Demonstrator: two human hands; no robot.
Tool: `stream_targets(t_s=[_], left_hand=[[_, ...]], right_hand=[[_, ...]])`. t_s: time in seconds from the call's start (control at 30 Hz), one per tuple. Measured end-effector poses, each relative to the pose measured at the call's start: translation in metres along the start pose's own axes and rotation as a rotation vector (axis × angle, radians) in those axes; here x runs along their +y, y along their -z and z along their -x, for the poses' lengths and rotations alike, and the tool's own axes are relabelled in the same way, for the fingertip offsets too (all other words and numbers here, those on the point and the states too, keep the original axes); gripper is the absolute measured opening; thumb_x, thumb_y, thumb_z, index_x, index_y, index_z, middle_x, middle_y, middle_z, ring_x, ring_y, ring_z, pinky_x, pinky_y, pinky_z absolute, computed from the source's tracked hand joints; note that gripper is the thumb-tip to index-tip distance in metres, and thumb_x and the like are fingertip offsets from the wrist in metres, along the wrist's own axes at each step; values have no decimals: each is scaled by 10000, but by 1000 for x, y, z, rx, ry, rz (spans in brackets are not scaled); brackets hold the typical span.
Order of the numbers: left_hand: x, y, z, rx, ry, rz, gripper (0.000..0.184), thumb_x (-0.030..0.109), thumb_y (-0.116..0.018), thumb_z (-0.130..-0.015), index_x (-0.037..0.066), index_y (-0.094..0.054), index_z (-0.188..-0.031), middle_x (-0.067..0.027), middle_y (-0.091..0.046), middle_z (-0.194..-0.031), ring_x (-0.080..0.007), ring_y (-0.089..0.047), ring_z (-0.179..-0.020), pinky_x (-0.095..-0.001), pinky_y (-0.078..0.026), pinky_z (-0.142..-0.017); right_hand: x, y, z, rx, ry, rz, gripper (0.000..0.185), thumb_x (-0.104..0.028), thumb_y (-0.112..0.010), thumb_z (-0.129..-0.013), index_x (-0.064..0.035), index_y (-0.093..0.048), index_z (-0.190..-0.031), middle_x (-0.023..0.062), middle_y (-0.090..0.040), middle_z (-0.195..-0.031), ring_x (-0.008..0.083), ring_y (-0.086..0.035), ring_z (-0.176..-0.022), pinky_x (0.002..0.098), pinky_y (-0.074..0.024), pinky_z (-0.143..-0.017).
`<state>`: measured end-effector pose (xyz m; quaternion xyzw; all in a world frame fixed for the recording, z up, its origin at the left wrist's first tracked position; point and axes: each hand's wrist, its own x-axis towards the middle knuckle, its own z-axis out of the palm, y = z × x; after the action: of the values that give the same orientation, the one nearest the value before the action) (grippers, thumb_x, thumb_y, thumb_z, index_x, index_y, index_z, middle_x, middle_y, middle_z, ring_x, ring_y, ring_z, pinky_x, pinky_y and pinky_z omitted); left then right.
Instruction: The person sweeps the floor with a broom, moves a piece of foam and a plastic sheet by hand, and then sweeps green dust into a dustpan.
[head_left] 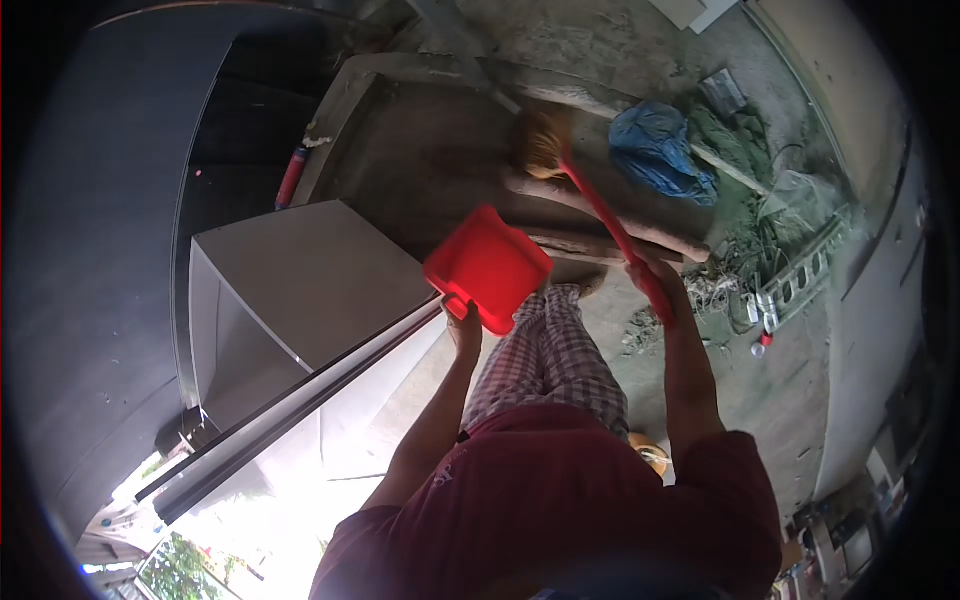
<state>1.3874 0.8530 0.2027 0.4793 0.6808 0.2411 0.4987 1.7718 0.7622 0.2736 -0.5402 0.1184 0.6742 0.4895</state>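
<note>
My left hand (pixel 464 325) grips the short handle of a red dustpan (pixel 492 265), which is held in front of my legs. In my right hand (pixel 657 278) is the red handle of a hand brush (pixel 603 212). Its yellow-brown bristles (pixel 542 147) point away from me, over the dark floor near some wooden poles, and look slightly blurred. Whether the bristles touch the floor or a pole, I cannot tell. The dustpan and the brush head are apart.
Wooden poles (pixel 620 222) lie just ahead of my feet. Beyond them is a crumpled blue plastic bag (pixel 662 150). Debris and a pale slotted rack (pixel 805 265) lie on the right. A large white panelled box (pixel 310 270) and long rails (pixel 300 405) stand at left.
</note>
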Motion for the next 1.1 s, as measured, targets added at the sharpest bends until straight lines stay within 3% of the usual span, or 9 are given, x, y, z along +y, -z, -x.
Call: stream_targets(t_s=[0.07,0.13,0.27,0.37,0.53,0.73,0.8,1.0,1.1], left_hand=[[20,6,4,0,18,-38,347,159,-554,-780,102,-371,-1069,-191,-540,-901,-366,-547,-822,-432,-423,-676],[20,5,2,4,-8,-39,342,162,-554,-779,103,-373,-1063,-199,-542,-904,-380,-547,-830,-444,-423,-679],[36,-9,11,35,-82,-8,347,185,-546,-782,105,-357,-1062,-220,-533,-898,-398,-539,-830,-460,-417,-684],[47,-15,17,37,-98,-64,355,197,-541,-784,108,-347,-1068,-234,-530,-895,-412,-533,-831,-471,-413,-686],[47,-22,42,36,-175,-66,378,193,-535,-781,99,-337,-1089,-262,-511,-948,-430,-523,-851,-493,-402,-715],[101,-44,96,73,-174,-210,439,218,-547,-772,30,-312,-1091,-267,-509,-975,-433,-524,-867,-486,-412,-716],[98,-59,104,117,-125,-191,446,223,-552,-768,31,-314,-1091,-272,-508,-982,-432,-524,-885,-483,-419,-728],[94,-79,112,62,-121,-152,469,230,-562,-754,34,-315,-1102,-260,-512,-998,-422,-524,-911,-483,-420,-761],[108,-90,123,95,-117,-57,470,244,-551,-754,57,-315,-1115,-240,-519,-996,-405,-544,-872,-469,-441,-751]], right_hand=[[20,33,54,100,13,46,288,-339,-591,-806,-97,-476,-912,1,-491,-608,40,-439,-438,164,-349,-354],[40,39,111,293,200,77,304,-350,-586,-807,-104,-467,-940,9,-497,-620,43,-439,-434,163,-354,-356],[60,65,186,354,143,78,303,-356,-587,-803,-139,-473,-980,10,-498,-615,45,-435,-430,159,-354,-356],[76,61,230,282,67,4,363,-359,-572,-810,-226,-444,-1123,15,-490,-627,47,-424,-426,158,-357,-360],[101,48,200,60,189,171,471,-366,-534,-819,-144,-400,-1212,-20,-444,-592,64,-421,-432,214,-381,-393],[33,83,105,-12,159,203,371,-371,-548,-798,-88,-484,-1029,5,-491,-598,85,-471,-456,217,-396,-408],[11,122,100,6,291,203,318,-346,-542,-801,-80,-477,-963,23,-507,-607,102,-479,-450,237,-405,-390],[-1,244,170,246,231,18,289,-333,-559,-811,-81,-460,-912,33,-492,-569,108,-482,-433,229,-408,-373],[32,312,198,142,273,-174,289,-324,-573,-813,-76,-461,-910,37,-491,-578,99,-485,-442,205,-410,-375]])
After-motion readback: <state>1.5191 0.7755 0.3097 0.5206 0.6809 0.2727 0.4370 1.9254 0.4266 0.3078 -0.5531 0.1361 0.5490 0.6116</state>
